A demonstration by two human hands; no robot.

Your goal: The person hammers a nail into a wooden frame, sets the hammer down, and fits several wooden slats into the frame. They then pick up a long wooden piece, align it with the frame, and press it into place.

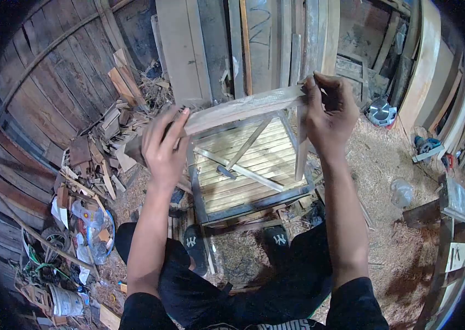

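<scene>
A joined wooden frame (243,110) is raised in front of me, with a long rail across and a narrower leg (301,148) hanging from its right end. My left hand (163,146) grips the left end, fingers over the wood. At the right corner, my right hand (331,113) pinches the joint between thumb and fingers. Below lies a slatted wooden panel with a dark border (252,206). On its slats rest a hammer (226,172), its handle slanting up to the right, and a loose wooden strip (254,177) crossing beneath the handle.
Wood offcuts (100,151) are heaped at the left. Tall boards (186,49) lean at the back. A circular saw (381,113) and another power tool (426,144) sit on the sawdust floor at right, near a plastic bag (402,192). A wooden structure (463,212) stands at far right.
</scene>
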